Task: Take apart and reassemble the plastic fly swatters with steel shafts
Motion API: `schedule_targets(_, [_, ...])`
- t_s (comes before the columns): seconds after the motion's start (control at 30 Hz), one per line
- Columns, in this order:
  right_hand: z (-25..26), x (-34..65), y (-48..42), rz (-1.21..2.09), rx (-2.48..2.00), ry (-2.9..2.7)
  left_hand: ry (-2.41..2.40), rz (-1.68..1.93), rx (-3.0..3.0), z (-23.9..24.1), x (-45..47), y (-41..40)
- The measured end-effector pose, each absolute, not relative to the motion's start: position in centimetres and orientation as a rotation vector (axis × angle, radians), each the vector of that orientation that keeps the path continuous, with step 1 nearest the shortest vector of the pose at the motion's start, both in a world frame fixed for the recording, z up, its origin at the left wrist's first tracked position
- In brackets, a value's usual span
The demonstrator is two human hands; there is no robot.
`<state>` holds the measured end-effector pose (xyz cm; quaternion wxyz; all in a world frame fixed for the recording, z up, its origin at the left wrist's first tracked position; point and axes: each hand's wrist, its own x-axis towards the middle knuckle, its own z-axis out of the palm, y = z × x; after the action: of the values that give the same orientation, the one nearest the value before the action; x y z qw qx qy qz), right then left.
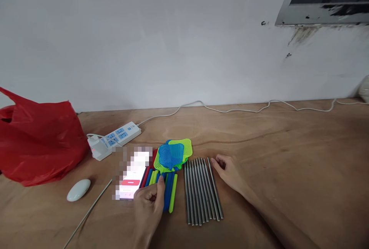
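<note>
Plain grey-white wall [173, 49] behind a brown wooden tabletop [288, 164] with faint grain. Slack, thin-skinned red plastic bag [43, 141] at far left. Boxy white power strip [119, 137] against the bag's near side, with blue socket faces. Between the hands, a close row of metal rods [201, 195]: smooth, shiny, round, narrowing at the far ends; likely to roll or fan apart if nudged sideways. Left hand [150, 199] curled over the coloured sticks, thumb extended; cannot tell if clamped on any. Right hand [229, 170] loosely curled just beside the far end of the outermost rod; cannot tell if touching it or pinching anything. Bright, flat phone [140, 166] beside the left hand, perhaps easy to bump in a careless sweep. Perforated plastic mesh pieces [171, 155], blue and yellow-green, rounded and loosely overlapping; prone to slide if knocked. Just nearer, slim coloured sticks [169, 193], red, blue and yellow-green. Glossy white oval object [78, 190] at left.
</note>
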<state>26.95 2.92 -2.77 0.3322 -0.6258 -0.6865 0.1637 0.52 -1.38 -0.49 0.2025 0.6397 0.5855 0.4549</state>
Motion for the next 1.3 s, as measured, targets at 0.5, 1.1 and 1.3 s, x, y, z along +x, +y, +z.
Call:
schedule_targets(0.5, [-1.1,25.6,-1.8,0.340,-1.592,-1.413,1.590,1.328,1.777,-1.0,-0.1,-0.3])
schedule_targets(1.1, [-2.2,26.8,-1.8,0.485,-1.591,-1.711,1.525,1.329,1.941,0.4,-0.4,-0.4])
schedule_targets(1.3, [-2.4,27.5,-1.0,0.453,-1.632,-1.902,1.563,1.226,2.086,1.9,-0.7,-1.2])
